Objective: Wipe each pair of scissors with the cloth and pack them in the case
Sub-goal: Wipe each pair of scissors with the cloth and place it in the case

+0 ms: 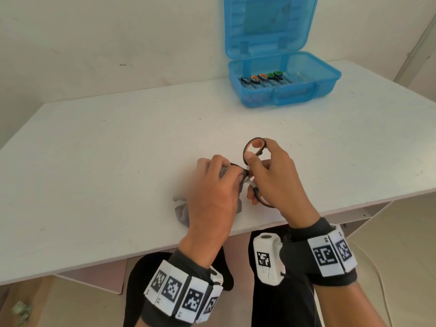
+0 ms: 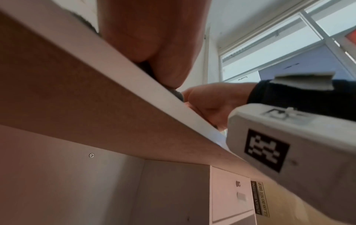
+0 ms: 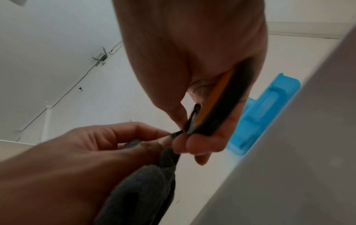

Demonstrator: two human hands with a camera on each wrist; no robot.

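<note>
You cannot see the blades of the scissors (image 1: pixel 255 151): the left hand (image 1: pixel 213 197) and the grey cloth (image 1: pixel 182 212) cover them. The right hand (image 1: pixel 276 175) hides part of the handles. The scissors in the blue case (image 1: pixel 306 90) are too small to count surely. In the left wrist view, the table edge (image 2: pixel 134 79) blocks your fingers.

I am seeing bare white tabletop (image 1: pixel 118 149) stretching wide to the left of the open translucent blue plastic case (image 1: pixel 283 88) and between it and the near edge; its raised lid is blocking any approach from behind.
</note>
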